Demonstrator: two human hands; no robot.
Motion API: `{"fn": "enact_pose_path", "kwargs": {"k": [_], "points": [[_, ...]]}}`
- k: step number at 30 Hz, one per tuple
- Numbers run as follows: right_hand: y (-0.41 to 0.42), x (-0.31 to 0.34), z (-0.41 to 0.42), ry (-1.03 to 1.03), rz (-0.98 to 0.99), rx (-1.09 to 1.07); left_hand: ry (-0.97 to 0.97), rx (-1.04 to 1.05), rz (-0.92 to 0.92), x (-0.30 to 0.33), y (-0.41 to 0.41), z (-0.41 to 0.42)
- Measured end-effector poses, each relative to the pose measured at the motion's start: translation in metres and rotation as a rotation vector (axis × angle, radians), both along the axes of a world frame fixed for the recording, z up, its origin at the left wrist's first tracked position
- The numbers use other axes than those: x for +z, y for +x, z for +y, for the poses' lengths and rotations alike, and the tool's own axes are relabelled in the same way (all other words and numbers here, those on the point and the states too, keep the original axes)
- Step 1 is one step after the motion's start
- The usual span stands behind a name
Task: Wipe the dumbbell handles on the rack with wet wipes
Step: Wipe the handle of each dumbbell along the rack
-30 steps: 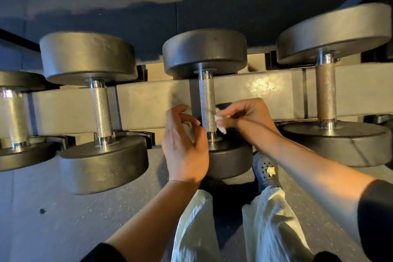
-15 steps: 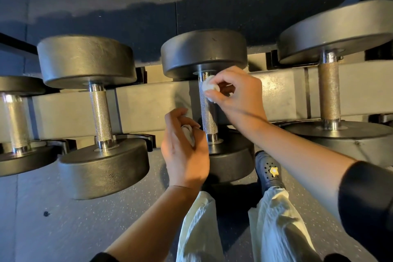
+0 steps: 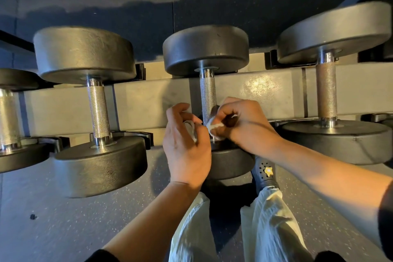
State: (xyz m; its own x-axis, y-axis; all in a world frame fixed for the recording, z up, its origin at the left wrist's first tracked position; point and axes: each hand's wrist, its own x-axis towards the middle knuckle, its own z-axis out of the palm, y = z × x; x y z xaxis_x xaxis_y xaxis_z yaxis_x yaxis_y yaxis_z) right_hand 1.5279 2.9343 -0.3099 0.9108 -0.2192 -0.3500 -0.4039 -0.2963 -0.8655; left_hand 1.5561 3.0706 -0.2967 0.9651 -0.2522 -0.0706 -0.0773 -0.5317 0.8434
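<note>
Speckled rubber floor point(image 3: 63, 229) lies nearest, under pale trousers point(image 3: 270, 225) and a dark shoe point(image 3: 264, 173). Above it, the left hand point(image 3: 188, 147) curls its fingers round a crumpled wipe point(image 3: 191, 128), just beside the middle handle point(image 3: 208, 97). The right hand point(image 3: 240, 121) pinches a second wipe point(image 3: 215, 126) against that handle's lower end. Soft and damp, the wipe should wrap easily; the knurled steel handle is rigid and its dumbbell looks heavy, best left seated. Its long axis runs away from the person, across the rack point(image 3: 265, 91), with neighbouring handles point(image 3: 98, 110) parallel. Beyond is dark wall.
</note>
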Motion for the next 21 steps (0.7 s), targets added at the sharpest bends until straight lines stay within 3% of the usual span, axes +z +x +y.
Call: {"fn": "enact_pose_path", "kwargs": {"k": [3,5,8,15,21], "points": [[0.015,0.011,0.003,-0.285,-0.289,-0.062,-0.062,0.038,-0.004,0.002,0.002,-0.001],[0.031,0.009,0.001,-0.485,-0.452,0.012,-0.087,0.08,0.011,0.003,0.003,0.0],[0.045,0.001,-0.003,-0.669,-0.492,0.226,-0.116,0.123,0.036,0.002,0.007,0.004],[0.023,0.011,-0.011,-0.665,-0.31,0.484,-0.129,0.049,0.02,-0.01,0.016,0.021],[0.007,0.021,-0.009,-0.472,-0.139,0.622,-0.218,0.055,0.084,-0.021,0.011,0.022]]}}
